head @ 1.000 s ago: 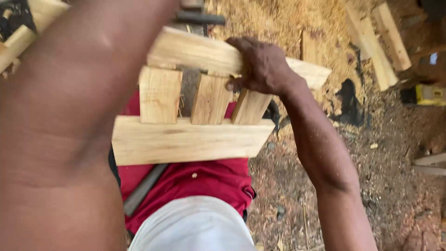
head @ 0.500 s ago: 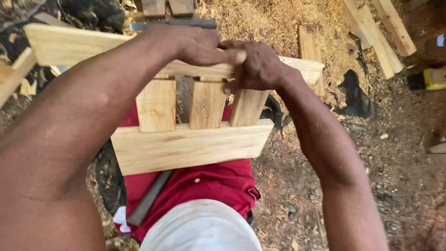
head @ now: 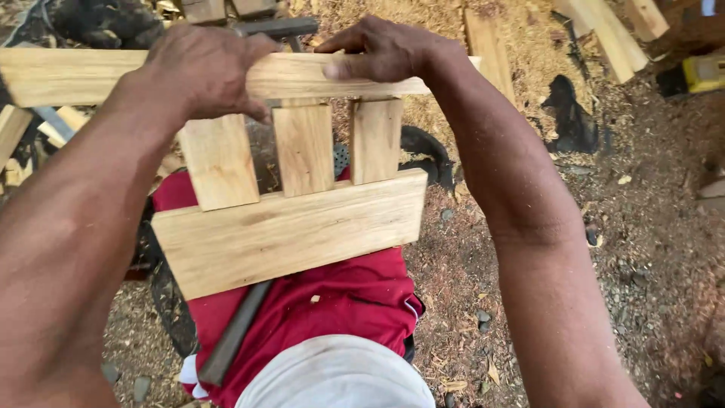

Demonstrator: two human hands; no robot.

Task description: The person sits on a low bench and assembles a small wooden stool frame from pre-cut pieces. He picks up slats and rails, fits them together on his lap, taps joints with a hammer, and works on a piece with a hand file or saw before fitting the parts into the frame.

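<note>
A wooden frame (head: 291, 230) of two planks joined by three short slats is being held over the red-clad lap (head: 355, 298). Its top plank (head: 91, 75) is being gripped by the left hand (head: 200, 72) and right hand (head: 389, 49), fingers clenched over it. Sawdust-strewn ground (head: 619, 227) is lying beneath.

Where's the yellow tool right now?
In the head view, the yellow tool lies on the ground at the far right edge, beyond the right hand, beside the loose planks in the upper right corner.
</note>
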